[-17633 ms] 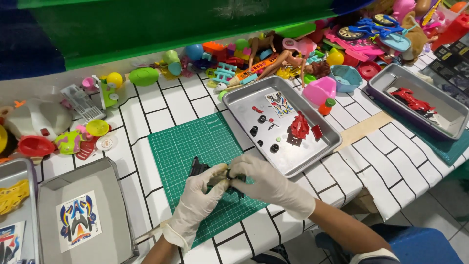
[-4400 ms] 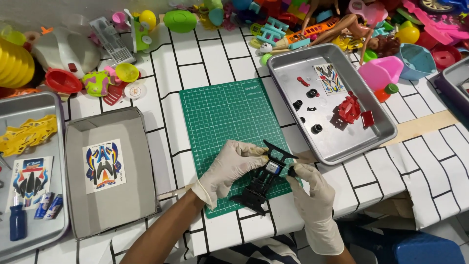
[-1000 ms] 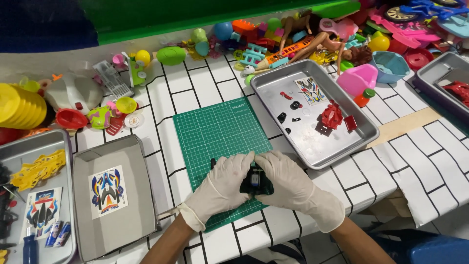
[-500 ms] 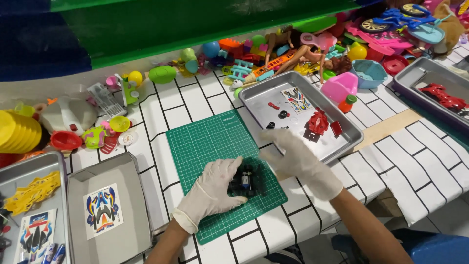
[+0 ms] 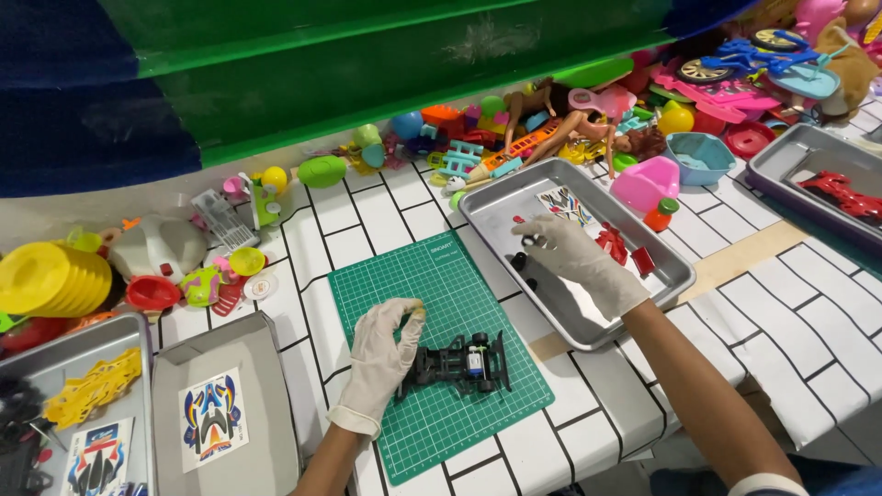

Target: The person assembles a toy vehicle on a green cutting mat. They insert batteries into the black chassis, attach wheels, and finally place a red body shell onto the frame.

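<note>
While the left hand (image 5: 381,358) pressed the black toy car chassis (image 5: 457,365) on the green mat (image 5: 432,285) (grip loose), the right hand (image 5: 574,260) pinched a small black part (image 5: 536,242) over the metal tray (image 5: 588,326).

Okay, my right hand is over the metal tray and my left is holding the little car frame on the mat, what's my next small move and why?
Probably close the right hand on one small black part in the metal tray and bring it to the black car frame. Its fingers are already at those parts, while the left hand steadies the frame on the green cutting mat.
</note>
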